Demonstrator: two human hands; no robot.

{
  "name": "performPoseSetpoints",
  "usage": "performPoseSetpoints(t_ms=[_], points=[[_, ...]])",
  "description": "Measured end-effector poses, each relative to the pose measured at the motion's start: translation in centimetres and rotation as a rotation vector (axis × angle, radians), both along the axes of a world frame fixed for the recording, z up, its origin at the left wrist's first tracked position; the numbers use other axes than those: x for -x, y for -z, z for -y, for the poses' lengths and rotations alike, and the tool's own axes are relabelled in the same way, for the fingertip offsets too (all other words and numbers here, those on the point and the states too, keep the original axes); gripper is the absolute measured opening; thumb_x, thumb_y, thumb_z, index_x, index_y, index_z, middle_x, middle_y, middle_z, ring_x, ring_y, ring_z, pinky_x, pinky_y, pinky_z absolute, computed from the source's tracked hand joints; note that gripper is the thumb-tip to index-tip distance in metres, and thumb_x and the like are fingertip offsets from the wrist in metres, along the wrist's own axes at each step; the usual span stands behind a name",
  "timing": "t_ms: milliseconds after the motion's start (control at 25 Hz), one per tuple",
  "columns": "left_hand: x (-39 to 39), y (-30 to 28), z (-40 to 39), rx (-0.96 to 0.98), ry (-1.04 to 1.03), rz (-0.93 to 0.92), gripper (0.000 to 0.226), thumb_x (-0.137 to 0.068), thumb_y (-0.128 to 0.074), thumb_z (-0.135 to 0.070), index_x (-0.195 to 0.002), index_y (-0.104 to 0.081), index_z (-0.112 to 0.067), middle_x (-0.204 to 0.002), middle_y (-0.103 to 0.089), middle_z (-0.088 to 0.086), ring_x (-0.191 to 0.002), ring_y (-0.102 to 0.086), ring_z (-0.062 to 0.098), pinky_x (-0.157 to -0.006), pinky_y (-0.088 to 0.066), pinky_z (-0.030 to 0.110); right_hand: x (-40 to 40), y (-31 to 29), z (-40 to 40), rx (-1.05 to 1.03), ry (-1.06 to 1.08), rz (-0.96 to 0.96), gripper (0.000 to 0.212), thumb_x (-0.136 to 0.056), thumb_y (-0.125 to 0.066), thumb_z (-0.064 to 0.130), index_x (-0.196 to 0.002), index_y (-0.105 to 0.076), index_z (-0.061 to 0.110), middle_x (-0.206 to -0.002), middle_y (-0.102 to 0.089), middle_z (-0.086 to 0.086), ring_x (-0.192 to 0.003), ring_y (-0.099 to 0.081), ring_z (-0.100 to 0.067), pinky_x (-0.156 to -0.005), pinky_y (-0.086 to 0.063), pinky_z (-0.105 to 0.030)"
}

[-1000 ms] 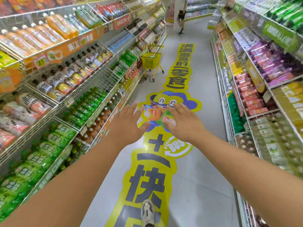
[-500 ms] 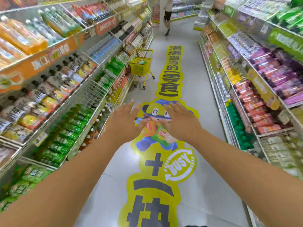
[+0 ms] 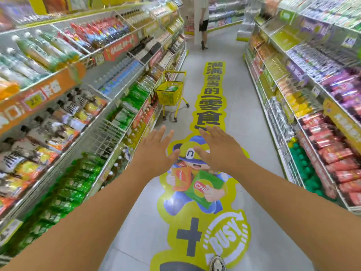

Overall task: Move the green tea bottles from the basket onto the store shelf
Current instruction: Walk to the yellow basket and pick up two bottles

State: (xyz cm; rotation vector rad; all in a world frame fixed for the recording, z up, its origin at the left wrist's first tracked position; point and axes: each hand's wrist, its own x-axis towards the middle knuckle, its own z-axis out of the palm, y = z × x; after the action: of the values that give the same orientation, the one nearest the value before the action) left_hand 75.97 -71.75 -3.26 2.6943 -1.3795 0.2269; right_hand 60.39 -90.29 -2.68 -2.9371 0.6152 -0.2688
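Hands out front at frame centre, left hand (image 3: 154, 153) and right hand (image 3: 218, 151), fingers spread, gripping nothing. Yellow basket (image 3: 169, 93) parked ahead mid-aisle beside left shelf (image 3: 109, 133), green tea bottles (image 3: 170, 88) inside, likely awaiting pickup.

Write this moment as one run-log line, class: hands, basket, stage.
left hand: open, empty | right hand: open, empty | yellow basket: ahead by left shelf, apart from hands | stage: approach, no bottle held
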Motion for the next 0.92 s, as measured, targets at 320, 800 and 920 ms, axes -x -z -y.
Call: performPoseSetpoints(t_ms=[320,800,920], points=[[-11.8,-1.2,15.7,-0.001,0.001,-0.009,0.076,-0.097,-0.036,-0.066,-0.161,-0.024,-0.026,-0.168,-0.022,0.008,-0.152,-0.023,0.032,-0.123,-0.023,0.046,-11.8,-1.4,15.2,0.032,0.001,-0.025,0.073,-0.102,-0.033,0.062,-0.162,-0.024,0.022,-0.17,-0.022,-0.006,-0.157,-0.012,-0.025,-0.125,-0.016,-0.041],[-38.3,-1.0,36.6,0.02,0.058,0.018,0.074,-0.098,-0.038,-0.064,-0.162,-0.024,-0.028,-0.17,-0.016,0.006,-0.153,-0.022,0.032,-0.123,-0.021,0.047,-36.7,-1.1,34.7,0.038,0.104,-0.049,0.074,-0.102,-0.035,0.064,-0.162,-0.024,0.023,-0.17,-0.02,-0.003,-0.157,-0.013,-0.026,-0.125,-0.018,-0.043],[-44.6,-1.4,41.5,0.009,0.077,-0.021,0.074,-0.099,-0.034,-0.065,-0.162,-0.018,-0.03,-0.171,-0.012,0.004,-0.155,-0.016,0.03,-0.124,-0.018,0.046,-42.8,-1.3,39.2,0.03,0.141,-0.037,0.074,-0.102,-0.036,0.064,-0.162,-0.025,0.023,-0.17,-0.021,-0.003,-0.157,-0.013,-0.024,-0.125,-0.018,-0.042]])
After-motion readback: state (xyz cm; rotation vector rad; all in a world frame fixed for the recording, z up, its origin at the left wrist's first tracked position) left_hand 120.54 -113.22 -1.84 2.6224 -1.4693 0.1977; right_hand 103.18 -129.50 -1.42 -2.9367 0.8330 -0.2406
